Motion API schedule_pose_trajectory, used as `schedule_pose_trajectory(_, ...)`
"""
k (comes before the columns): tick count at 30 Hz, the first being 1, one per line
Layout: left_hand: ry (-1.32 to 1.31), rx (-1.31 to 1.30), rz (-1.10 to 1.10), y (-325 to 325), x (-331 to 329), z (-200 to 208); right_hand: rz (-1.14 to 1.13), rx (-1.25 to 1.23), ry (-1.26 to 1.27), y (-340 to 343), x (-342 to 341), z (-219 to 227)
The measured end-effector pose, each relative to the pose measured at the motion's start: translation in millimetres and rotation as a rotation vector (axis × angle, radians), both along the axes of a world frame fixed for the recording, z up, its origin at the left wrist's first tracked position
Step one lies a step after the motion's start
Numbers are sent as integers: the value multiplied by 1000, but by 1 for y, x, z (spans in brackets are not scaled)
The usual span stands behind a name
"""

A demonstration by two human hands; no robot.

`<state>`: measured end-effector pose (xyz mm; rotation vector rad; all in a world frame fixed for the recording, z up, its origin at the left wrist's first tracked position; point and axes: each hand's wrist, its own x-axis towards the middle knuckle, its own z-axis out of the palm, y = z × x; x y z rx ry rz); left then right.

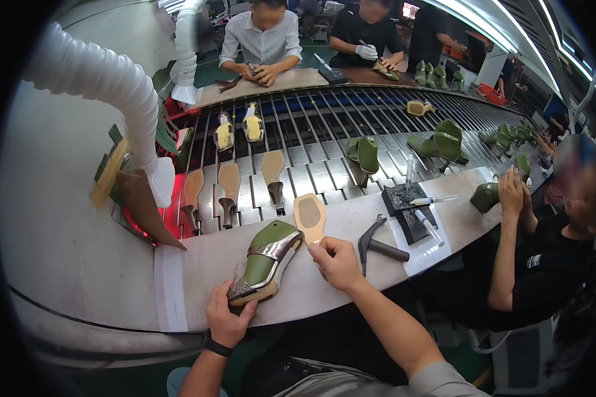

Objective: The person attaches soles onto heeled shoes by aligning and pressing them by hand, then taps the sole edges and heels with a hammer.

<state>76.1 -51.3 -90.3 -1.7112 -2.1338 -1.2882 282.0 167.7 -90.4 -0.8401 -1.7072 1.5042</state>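
Olive-green shoe upper [269,261] with a shiny metallic band and a grey, grainy heel patch is lying on the pale bench [202,281], at 7 o'clock from the middle of the view. Its rounded toe is pointing toward 1 o'clock and its heel end toward 7. At that heel end the left hand [226,321] is curling loosely around, its thumb and fingers steadying the shoe from two sides. The right hand [336,264] is pinching the narrow end of a flat tan sole [310,217] with a darker oval patch, and is holding it just beside the toe, at 2 o'clock from the shoe; whether the edges are touching, I cannot tell.

The shoe is looking firm and fairly light, its smooth green face probably slippery and easy to scuff, so the heel end is offering the safest hold. The sole is seeming thin, stiff and light, suiting a pinch at its narrow end.

From the shoe, a dark hammer with a curved head [389,251] is lying at 3 o'clock, and three tan soles with brown heels [229,182] are lining up around 11 o'clock.
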Motion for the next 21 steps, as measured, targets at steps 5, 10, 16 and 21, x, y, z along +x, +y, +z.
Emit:
schedule_pose_trajectory(5, 3, -36, 47, -7, -4, 0, -84, 67, -31, -5, -14, 9)
schedule_pose_trajectory(10, -24, -36, 40, -3, -1, 3, -135, 94, -56, -4, -16, 8)
schedule_pose_trajectory(16, -528, -41, 50, -26, 7, 56, -154, 89, -47, -10, -16, 17)
schedule_pose_trajectory(21, -548, 160, -108, 5, 4, 106, -196, 111, -84, -15, -15, 20)
